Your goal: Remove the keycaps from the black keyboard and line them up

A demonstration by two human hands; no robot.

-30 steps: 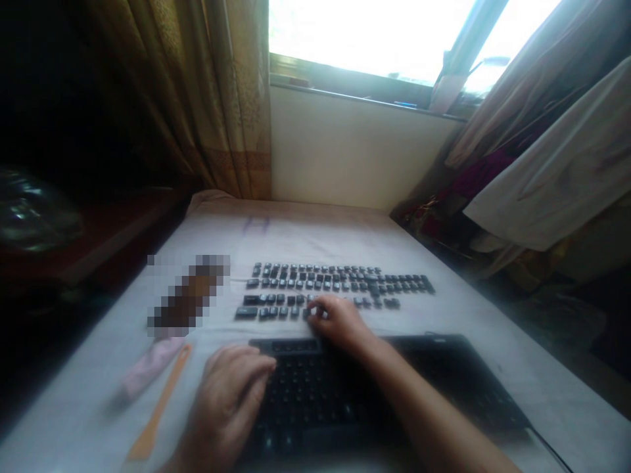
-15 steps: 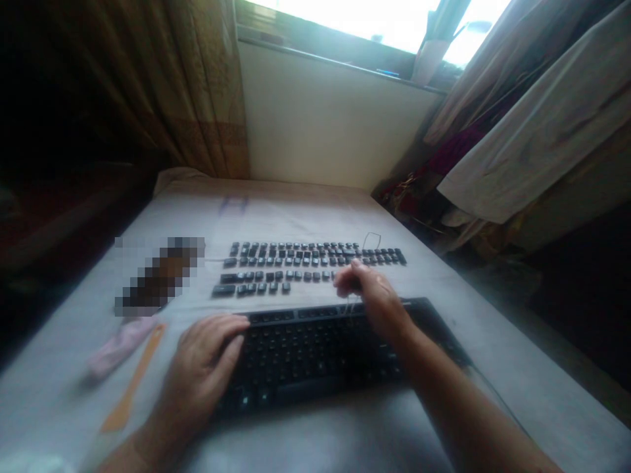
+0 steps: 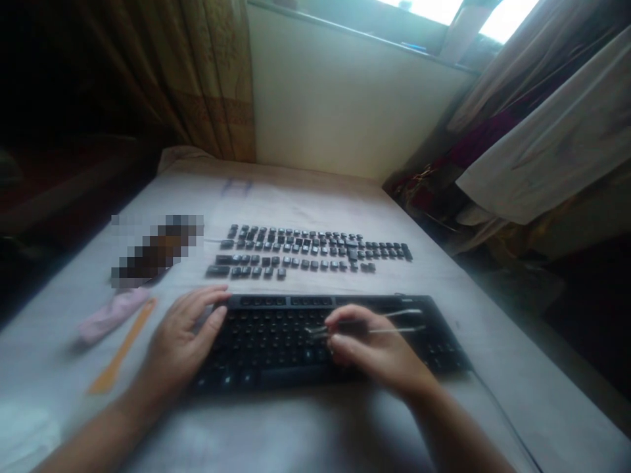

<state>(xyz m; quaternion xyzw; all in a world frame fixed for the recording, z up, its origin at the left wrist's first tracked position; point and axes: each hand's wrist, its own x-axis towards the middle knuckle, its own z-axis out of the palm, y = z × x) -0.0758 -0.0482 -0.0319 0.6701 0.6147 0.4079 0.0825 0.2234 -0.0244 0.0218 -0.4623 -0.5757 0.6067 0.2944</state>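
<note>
A black keyboard (image 3: 296,378) lies across the sheet, many of its key positions without caps. My left hand (image 3: 185,335) grips its left end, fingers over the far corner and thumb along the side. Over the middle of the board, my right hand (image 3: 365,341) is closed around a wire keycap puller (image 3: 401,330). One pair of its thin wires points right; the other end reaches left, close above the key positions. Whether that end touches a key, I cannot tell. Beyond the keyboard, removed black keycaps (image 3: 305,248) stand in several rows.
To the left lie an orange spatula-like tool (image 3: 123,348), a pink cloth (image 3: 113,315) and a pixelated dark object (image 3: 155,253). The keyboard's cable (image 3: 507,417) runs off the right side. A wall, curtain (image 3: 211,85) and hanging clothes border the sheet-covered surface.
My right hand has come back from the keycap rows to above the keyboard, and the puller has tipped from upright to nearly flat. My left hand stays at the keyboard's end. The view has shifted.
</note>
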